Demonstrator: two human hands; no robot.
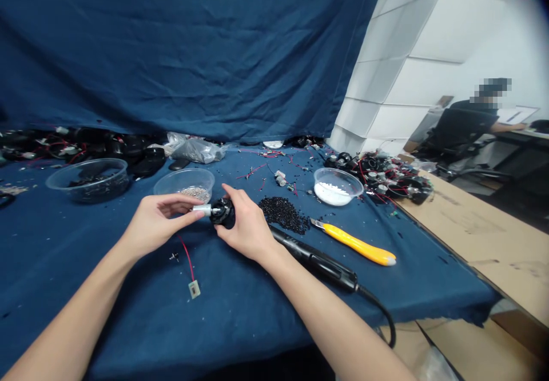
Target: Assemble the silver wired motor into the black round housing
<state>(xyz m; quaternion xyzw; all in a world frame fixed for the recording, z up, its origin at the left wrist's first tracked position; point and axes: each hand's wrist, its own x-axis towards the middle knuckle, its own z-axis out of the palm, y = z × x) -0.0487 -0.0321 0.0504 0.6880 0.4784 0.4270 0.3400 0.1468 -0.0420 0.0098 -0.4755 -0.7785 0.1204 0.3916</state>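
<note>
Fig.: silver motor pinched in L hand; black round casing gripped in R hand, motor end at casing's edge, both above blue-covered desk; red wire w/ small board seen below L hand; black beads & yellow knife placed to R

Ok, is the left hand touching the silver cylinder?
Touching: the head view shows the left hand with the silver cylinder pinched between its thumb and fingers.
</note>
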